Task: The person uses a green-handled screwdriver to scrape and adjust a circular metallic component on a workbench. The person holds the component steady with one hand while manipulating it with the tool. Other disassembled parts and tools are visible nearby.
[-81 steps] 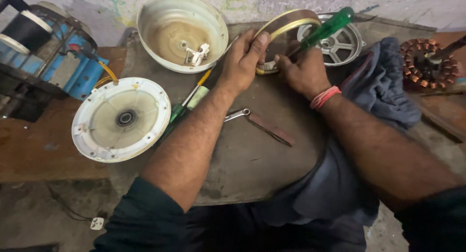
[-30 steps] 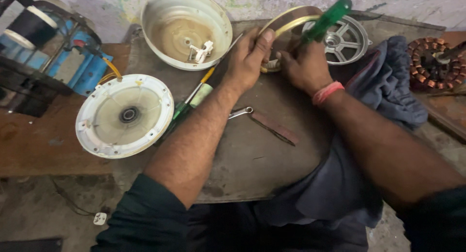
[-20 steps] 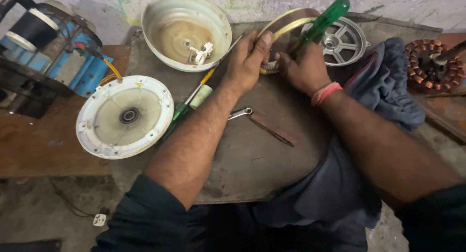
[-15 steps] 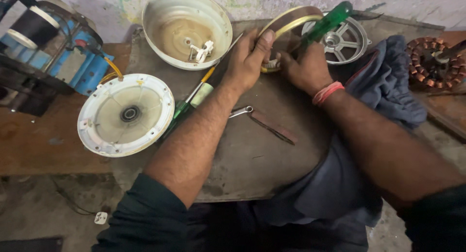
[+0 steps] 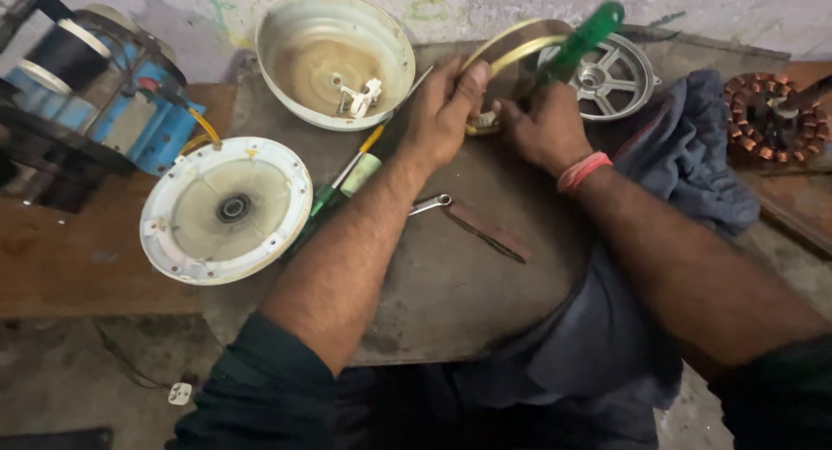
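- Grey cloth (image 5: 598, 329) lies nearest me, draped over the lap and the near right edge of the round, worn metal work plate (image 5: 451, 303); it has not shifted over the last seconds.
- On the plate, the small steel spanner (image 5: 431, 204) and the flat brown metal strip (image 5: 490, 232) rest just beside each other, where they were before.
- Left of the forearm, the white round motor cover with a centre bearing (image 5: 225, 210) and the green-and-yellow screwdriver (image 5: 347, 177) lie untouched.
- My left hand (image 5: 442, 112) is closed around the near edge of the brass-coloured ring-shaped winding piece (image 5: 511, 47), which stands tilted on the plate.
- My right hand (image 5: 546, 125) grips the green-handled screwdriver (image 5: 581, 38); the handle has swung more upright than half a second ago, so I judge the tip is working at the ring's lower edge, though the tip itself is hidden.
- Farther off sit the cream metal bowl-shaped housing (image 5: 334, 56), the silver spoked casting (image 5: 611, 77) and the copper-wound stator (image 5: 767, 116).
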